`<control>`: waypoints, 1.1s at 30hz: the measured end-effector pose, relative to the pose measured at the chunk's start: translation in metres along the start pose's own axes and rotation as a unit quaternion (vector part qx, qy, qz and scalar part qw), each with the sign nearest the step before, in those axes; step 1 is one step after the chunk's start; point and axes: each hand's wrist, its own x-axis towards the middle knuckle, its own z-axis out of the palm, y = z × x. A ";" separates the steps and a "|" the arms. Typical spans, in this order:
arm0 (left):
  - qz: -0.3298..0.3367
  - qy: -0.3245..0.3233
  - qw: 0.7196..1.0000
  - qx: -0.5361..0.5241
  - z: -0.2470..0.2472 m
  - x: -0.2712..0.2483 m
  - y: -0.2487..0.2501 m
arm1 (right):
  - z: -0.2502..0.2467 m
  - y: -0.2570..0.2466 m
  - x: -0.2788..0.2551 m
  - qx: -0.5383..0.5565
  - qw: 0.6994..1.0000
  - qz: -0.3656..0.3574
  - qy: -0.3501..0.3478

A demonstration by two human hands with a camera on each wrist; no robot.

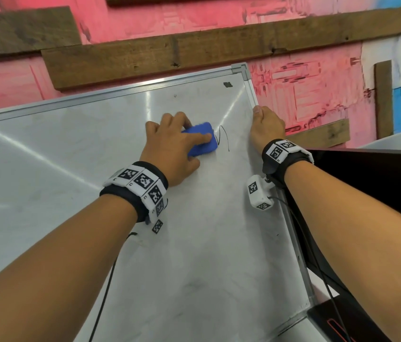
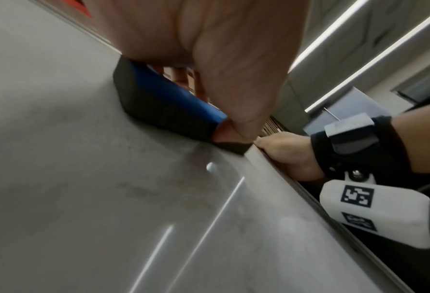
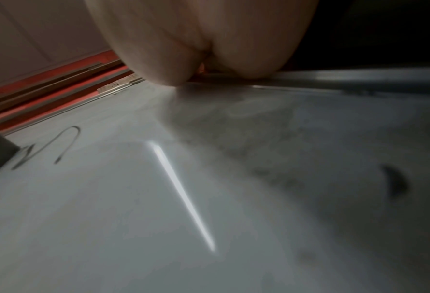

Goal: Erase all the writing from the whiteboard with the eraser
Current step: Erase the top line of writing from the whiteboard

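Observation:
A whiteboard (image 1: 96,156) with a metal frame lies tilted in front of me. My left hand (image 1: 172,144) grips a blue eraser (image 1: 203,140) and holds its dark felt side (image 2: 158,113) flat on the board. Just right of the eraser a thin black scribble (image 1: 224,138) remains, shown in the right wrist view as a looped line (image 3: 66,142). My right hand (image 1: 264,127) grips the board's right frame edge (image 1: 252,95), thumb on top. A small black mark (image 1: 227,84) sits near the top right corner.
Behind the board is a pink painted wall with brown wooden planks (image 1: 194,55). A black surface (image 1: 367,183) lies right of the board, under my right forearm. Faint grey smudges (image 1: 194,282) cover the lower board.

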 end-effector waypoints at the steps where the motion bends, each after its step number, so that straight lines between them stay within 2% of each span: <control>1: 0.026 -0.025 0.999 0.001 -0.001 0.001 0.000 | 0.000 0.000 0.000 0.004 1.000 0.001 0.000; 4: 0.043 -0.039 0.998 0.014 -0.002 0.006 -0.005 | 0.001 0.001 0.001 0.013 1.000 0.000 0.002; 7: -0.043 0.012 0.999 0.010 0.001 0.008 0.001 | 0.000 0.000 0.001 0.009 1.000 0.001 -0.001; 9: -0.062 0.016 0.998 0.014 0.004 0.010 0.010 | 0.000 0.001 0.000 0.006 1.000 0.004 -0.004; 13: 0.036 -0.050 0.998 0.027 0.006 0.015 0.015 | 0.001 0.001 0.001 0.007 1.000 -0.001 -0.005; 15: 0.055 -0.056 0.996 0.038 0.007 0.015 0.014 | 0.000 0.002 0.001 0.005 1.000 -0.001 -0.009; 17: 0.014 -0.018 0.999 0.033 0.011 0.013 0.017 | 0.000 0.002 0.002 0.003 1.000 -0.004 -0.010; 19: -0.057 0.028 0.998 0.024 0.015 0.012 0.021 | 0.000 0.003 0.002 0.006 1.000 -0.006 -0.010; 21: -0.088 0.046 0.995 0.027 0.019 0.012 0.026 | 0.000 0.004 0.003 0.008 1.000 -0.001 -0.010; 23: -0.052 0.024 0.998 0.028 0.018 0.013 0.027 | 0.001 0.004 0.003 0.003 1.000 0.000 -0.011; 26: 0.052 -0.038 0.997 0.032 0.013 0.016 0.022 | 0.002 0.003 0.003 -0.005 1.000 0.000 -0.010; 28: 0.072 -0.047 0.996 0.032 0.013 0.016 0.019 | 0.001 0.003 0.004 -0.003 1.000 -0.001 -0.008; 30: 0.039 -0.014 0.999 0.035 0.017 0.014 0.019 | 0.000 0.002 0.003 -0.004 1.000 -0.002 -0.010; 33: -0.079 0.051 0.995 0.029 0.020 0.018 0.024 | -0.001 0.001 0.002 -0.007 1.000 -0.001 -0.004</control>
